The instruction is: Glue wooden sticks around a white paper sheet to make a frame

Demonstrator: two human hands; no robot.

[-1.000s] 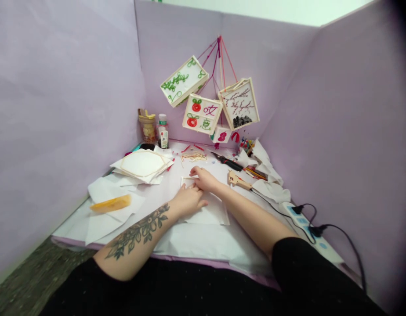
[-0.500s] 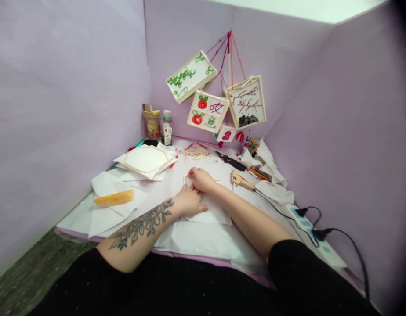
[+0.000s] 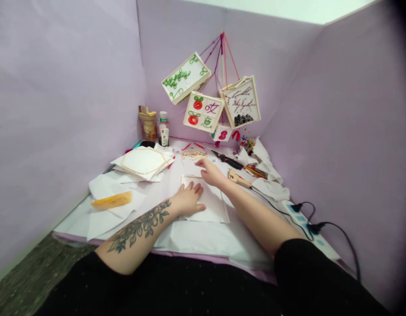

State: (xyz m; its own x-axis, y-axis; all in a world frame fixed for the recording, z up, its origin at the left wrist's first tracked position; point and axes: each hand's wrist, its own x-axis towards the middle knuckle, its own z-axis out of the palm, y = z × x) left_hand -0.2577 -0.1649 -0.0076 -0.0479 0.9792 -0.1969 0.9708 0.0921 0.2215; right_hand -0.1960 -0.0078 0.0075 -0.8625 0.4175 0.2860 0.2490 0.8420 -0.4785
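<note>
My left hand (image 3: 190, 201) lies flat with its fingers spread on a white sheet of paper (image 3: 212, 206). Thin pale sticks run along the sheet's top and right edges. Just above the sheet's top edge, my right hand (image 3: 210, 172) reaches forward with index finger and thumb apart, and nothing shows between them. A small pile of thin wooden sticks (image 3: 194, 155), like matchsticks, lies a little beyond its fingertips. To the right of that hand rests a beige glue gun (image 3: 239, 178) with a black cord.
Pliers (image 3: 227, 159) and crumpled paper (image 3: 272, 188) lie at right, near a power strip (image 3: 308, 228). Stacked paper panels (image 3: 142, 161) and a yellow strip (image 3: 111, 200) are at left. Decorated frames (image 3: 203, 112) hang at the back; a jar (image 3: 148, 125) and bottles (image 3: 164, 131) stand behind.
My right hand has lifted away from beside my left hand and moved forward and right, toward the stick pile. My left hand stays on the paper. The view has shifted slightly.
</note>
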